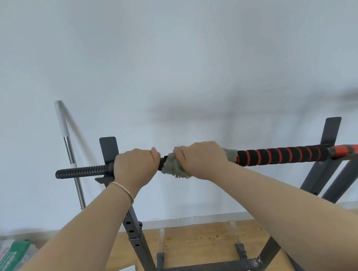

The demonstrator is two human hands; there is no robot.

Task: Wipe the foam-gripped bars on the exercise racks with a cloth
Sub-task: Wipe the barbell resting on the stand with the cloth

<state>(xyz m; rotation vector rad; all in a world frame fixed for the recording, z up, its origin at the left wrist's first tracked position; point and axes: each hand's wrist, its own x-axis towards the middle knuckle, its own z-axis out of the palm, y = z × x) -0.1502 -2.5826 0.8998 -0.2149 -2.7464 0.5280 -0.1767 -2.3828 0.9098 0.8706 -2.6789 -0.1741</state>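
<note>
A long bar (278,155) lies level across two dark metal rack uprights, the left upright (108,148) and the right upright (331,135). Its middle stretch is covered in black foam with an orange stripe spiralling round it. At the right upright the foam gives way to a solid orange section. The left end sticks out beyond the left upright and is plain black with fine ridges.

A fuzzy grey-green cloth (173,170) is wrapped round the bar near the left upright, at the left end of the striped foam.

A green and white bag (5,260) lies on the wooden floor (198,239) at the lower left. It carries print, too blurred to read.

Two bare arms reach forward from the bottom corners. The left hand (135,167) grips the bar overhand, just beside the left upright, with a thin bracelet (124,191) on the wrist. The right hand (201,158) is closed overhand round the cloth, holding it against the bar; cloth shows on both sides of the hand and hangs below it. The two hands sit almost touching.

A pole (70,154) with a white grip and a chrome shaft leans on the pale wall behind.
</note>
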